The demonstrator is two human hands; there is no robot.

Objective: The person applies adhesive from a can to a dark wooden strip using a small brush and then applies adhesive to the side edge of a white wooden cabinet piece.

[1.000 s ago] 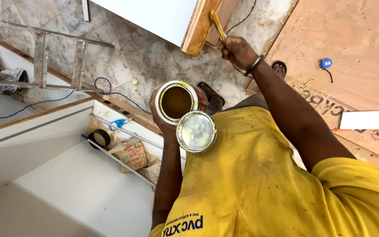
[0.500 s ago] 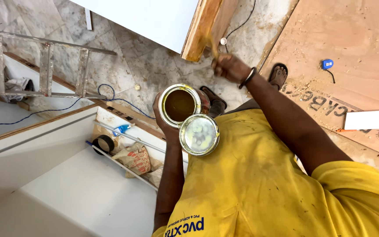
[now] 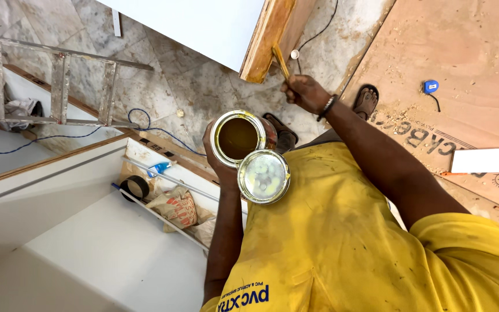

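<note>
Gripped in the right hand [image 3: 306,92], a brush [image 3: 280,60] touched the wooden edge [image 3: 267,37]; left hand [image 3: 219,159] clasped an open can [image 3: 239,138], lid [image 3: 263,176] just below

Brush [image 3: 280,61] in the right hand [image 3: 305,93], now back up against the wooden edge [image 3: 265,41].

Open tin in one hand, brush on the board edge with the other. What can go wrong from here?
1. The left hand holds both the open tin of brown liquid and its loose lid; the lid might slip, or the tin tilt and spill onto the yellow shirt.
2. The brush in the right hand works the wooden board edge above the floor; drips may land on the sandalled foot or the cable.
</note>
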